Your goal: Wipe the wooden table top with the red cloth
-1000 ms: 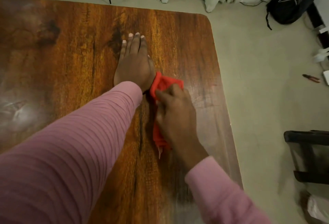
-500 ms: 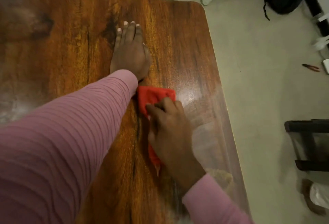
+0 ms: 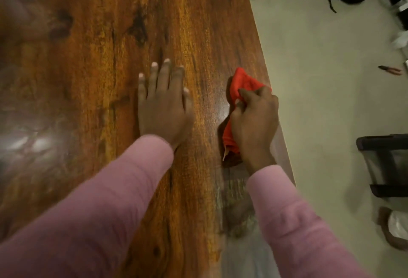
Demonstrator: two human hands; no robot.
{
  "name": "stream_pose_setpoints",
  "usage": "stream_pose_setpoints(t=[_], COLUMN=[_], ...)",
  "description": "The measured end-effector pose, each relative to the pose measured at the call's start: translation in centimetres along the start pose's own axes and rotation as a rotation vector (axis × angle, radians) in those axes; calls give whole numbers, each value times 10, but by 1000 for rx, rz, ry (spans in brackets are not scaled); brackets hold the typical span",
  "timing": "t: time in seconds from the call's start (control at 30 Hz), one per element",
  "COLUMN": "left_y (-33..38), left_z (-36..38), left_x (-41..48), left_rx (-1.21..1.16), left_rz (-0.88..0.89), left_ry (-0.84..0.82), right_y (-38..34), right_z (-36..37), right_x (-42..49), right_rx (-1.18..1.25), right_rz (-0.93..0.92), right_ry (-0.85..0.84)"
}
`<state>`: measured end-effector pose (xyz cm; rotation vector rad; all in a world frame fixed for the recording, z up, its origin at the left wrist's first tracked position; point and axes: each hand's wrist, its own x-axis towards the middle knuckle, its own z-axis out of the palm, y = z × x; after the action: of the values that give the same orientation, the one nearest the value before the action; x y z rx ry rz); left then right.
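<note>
Your right hand (image 3: pixel 254 123) has carried the red cloth (image 3: pixel 240 85) out from beside your left wrist to the right edge of the worktop (image 3: pixel 88 45), where it now lies bunched and pressed on the wood. That grip is closed around the cloth, fingers pinching a fold. Your left hand (image 3: pixel 163 105) rests flat with fingers spread, holding nothing, and now sits well apart from the cloth instead of touching it as a second ago. This suggests the strip along the right edge is being covered; the far-left area, judging by its dull smears, likely still needs wiping.
</note>
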<state>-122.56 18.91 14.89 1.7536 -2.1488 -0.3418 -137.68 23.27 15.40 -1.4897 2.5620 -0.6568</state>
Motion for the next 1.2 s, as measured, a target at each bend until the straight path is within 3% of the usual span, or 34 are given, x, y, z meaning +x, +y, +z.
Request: stream_pose_setpoints(t=[0.17,0.33,0.47,0.57,0.63,0.8,0.87,1.0,1.07,1.13,1.2], left_y=[-15,-15,-16,-15,-14,-15,-16,-17,-16,-15,-14], left_z=[-2,6,8,10,9,7,7,8,7,5,5], left_x=[-66,-69,-70,-69,-69,-68,-67,-69,-69,-69,-68], left_rx=[-15,60,76,77,82,88,85,85,80,74,79], left_rz=[-128,-68,-64,-74,-75,-34,-32,-43,-48,-55,-44], left_ry=[-65,-104,-126,-136,-138,-142,-153,-162,-163,-162,-154], right_y=[-13,15,61,49,25,5,26,61,50,26,2], right_z=[-5,-21,-37,-32,-24,-25,-32,-47,-43,-35,-28], right_x=[-45,-89,-49,-53,-84,-156,-137,-84,-91,-124,-171], right_rx=[55,91,-6,7,48,133,70,-31,-43,9,68], right_rz=[-123,-393,-77,73,8,-382,-336,-1,82,36,-163], right_ry=[-82,-242,-81,-31,-82,-303,-273,-84,-48,-81,-175])
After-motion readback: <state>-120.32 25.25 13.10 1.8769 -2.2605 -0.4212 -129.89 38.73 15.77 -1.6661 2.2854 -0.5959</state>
